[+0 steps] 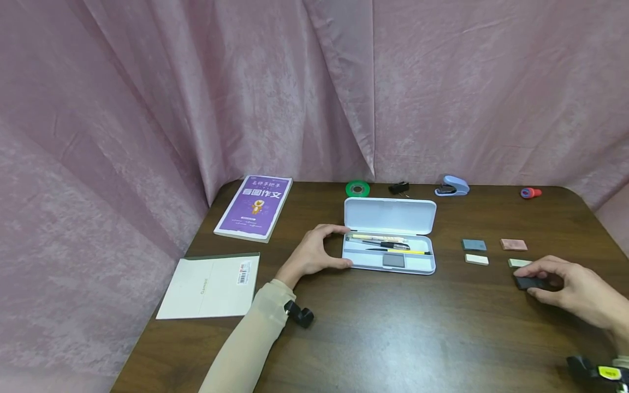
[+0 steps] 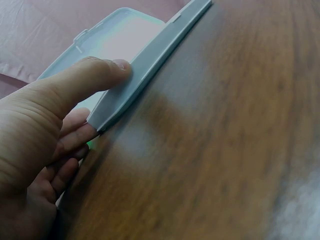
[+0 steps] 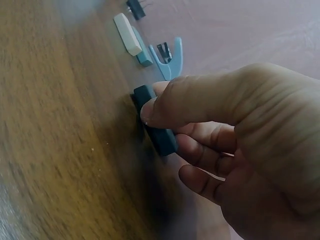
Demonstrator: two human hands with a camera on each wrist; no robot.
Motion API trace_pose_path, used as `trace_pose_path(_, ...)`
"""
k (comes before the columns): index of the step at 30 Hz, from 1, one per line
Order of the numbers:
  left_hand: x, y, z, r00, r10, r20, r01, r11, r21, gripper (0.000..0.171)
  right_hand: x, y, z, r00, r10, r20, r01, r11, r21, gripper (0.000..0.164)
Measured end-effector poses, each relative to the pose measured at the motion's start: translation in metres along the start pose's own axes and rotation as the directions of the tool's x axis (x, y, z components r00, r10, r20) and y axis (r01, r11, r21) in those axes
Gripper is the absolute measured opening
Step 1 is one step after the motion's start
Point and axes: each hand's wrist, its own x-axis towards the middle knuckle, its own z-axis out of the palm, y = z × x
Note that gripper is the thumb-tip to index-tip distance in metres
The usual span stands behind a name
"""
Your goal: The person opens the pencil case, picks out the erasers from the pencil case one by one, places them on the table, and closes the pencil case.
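A pale blue pencil case (image 1: 415, 265) lies with its lid raised. Inside it are a few pens and pencils (image 1: 385, 238) and a grey eraser (image 1: 393, 260). My left hand (image 1: 313, 252) grips the case's left end, its thumb on the front wall and fingers behind. At the right, my right hand (image 1: 575, 284) pinches a black eraser (image 3: 162, 140) between thumb and fingers, low over the table. A pale green eraser (image 1: 518, 263) lies just beyond that hand, partly covered by its fingers.
Blue (image 1: 474, 245), white (image 1: 476, 260) and pink (image 1: 513, 244) erasers lie between case and right hand. Along the back are green tape (image 1: 357, 189), a black clip (image 1: 398, 188), a stapler (image 1: 452, 186) and a red object (image 1: 530, 192). A purple book (image 1: 254, 207) and white notebook (image 1: 208, 286) lie left.
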Motion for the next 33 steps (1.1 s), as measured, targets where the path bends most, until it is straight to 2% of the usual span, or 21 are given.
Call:
trace_pose_path(6,0.000,-0.002,0.001,1.000,0.006,-0.003,-0.006,1.000,0.003,0.078,-0.001,-0.003,0.001,1.000,0.011,0.000,-0.011,1.000,-0.002,0.045)
trace_pose_path(11,0.000,-0.003,0.001,1.000,0.006,0.001,-0.006,1.000,0.004,0.078,0.000,-0.007,0.002,1.000,0.001,-0.028,-0.001,1.000,-0.003,0.047)
trace_pose_path(17,0.001,-0.002,0.001,1.000,0.007,-0.004,-0.007,1.000,-0.005,0.078,0.002,-0.013,-0.001,0.997,0.026,-0.070,-0.026,1.000,0.005,0.050)
trace_pose_path(24,0.000,-0.002,-0.001,1.000,-0.002,0.004,0.002,1.000,-0.002,0.078,0.010,-0.027,-0.002,0.991,-0.031,-0.133,0.045,0.994,0.104,0.055)
trace_pose_path(29,0.000,-0.001,-0.001,1.000,-0.002,0.003,0.002,1.000,-0.012,0.078,0.015,-0.041,-0.003,0.992,-0.062,-0.108,0.081,0.979,0.184,0.062)
trace_pose_path(33,-0.001,0.000,-0.001,1.000,0.001,-0.004,-0.001,1.000,-0.015,0.078,0.021,-0.052,0.000,0.994,-0.049,-0.097,0.069,0.973,0.218,0.064)
